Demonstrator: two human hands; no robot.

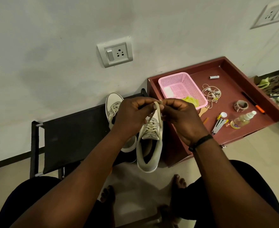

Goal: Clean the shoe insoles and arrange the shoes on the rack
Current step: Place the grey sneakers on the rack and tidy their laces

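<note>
Against a pale wall and tiled floor, we see our left hand [132, 117] and right hand [181, 119] raised close together, both pinching the cream shoelace [158, 111] of a grey-and-white high-top sneaker [149, 145] that sits at the right end of the low black fabric shoe rack [72, 137]. Just behind our left hand we find the matching second sneaker [113, 109] on that rack, and to the right a maroon wooden tray [234, 89] holds a pink plastic mesh basket [181, 88], tangled white earphones [212, 93] and a small clear spray bottle [243, 120].
</note>
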